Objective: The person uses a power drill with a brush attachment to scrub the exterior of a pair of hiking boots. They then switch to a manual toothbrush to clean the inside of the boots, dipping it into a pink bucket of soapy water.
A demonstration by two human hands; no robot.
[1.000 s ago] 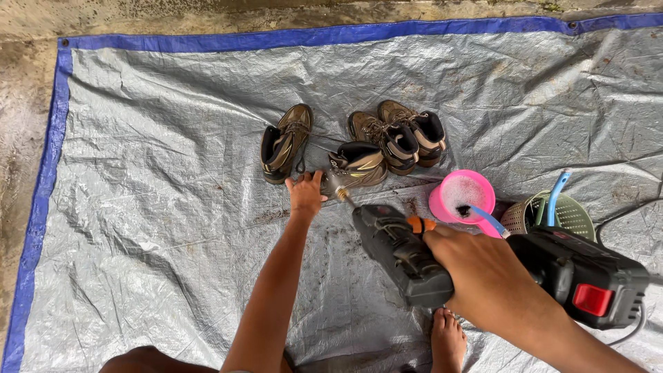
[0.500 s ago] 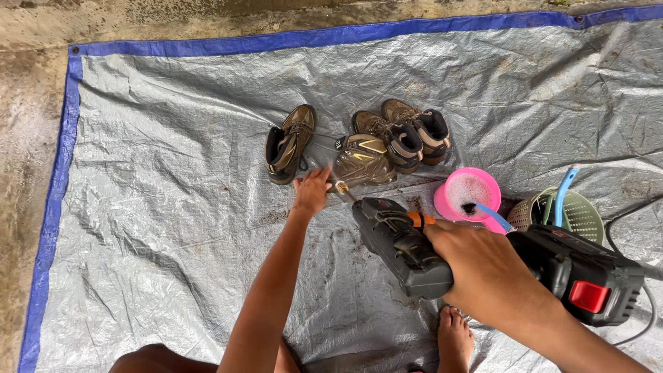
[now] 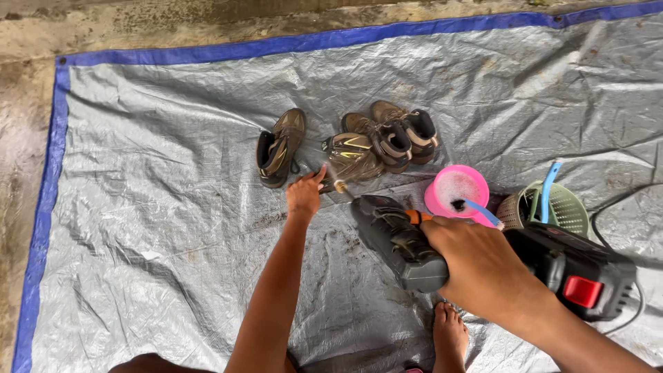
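My right hand (image 3: 476, 266) grips a dark grey spray gun (image 3: 397, 238) whose brass nozzle (image 3: 340, 185) points at a brown hiking shoe (image 3: 353, 157). A thin jet of water comes off the nozzle. My left hand (image 3: 304, 193) reaches out with fingers apart and its fingertips touch that shoe's near end. Another brown shoe (image 3: 280, 147) lies to the left, and two more shoes (image 3: 402, 132) sit side by side to the right. All rest on a wet grey tarp (image 3: 166, 207).
A pink cup (image 3: 456, 190) of foam with a blue brush in it stands by the gun. A green mesh basket (image 3: 556, 207) and a black washer unit (image 3: 580, 273) with a red switch sit at right. My bare foot (image 3: 450, 335) is below. Bare concrete (image 3: 27, 152) borders the tarp.
My left hand has moved slightly right and forward, onto the middle shoe. The view has shifted a little; my right hand keeps the spray gun aimed at the shoe.
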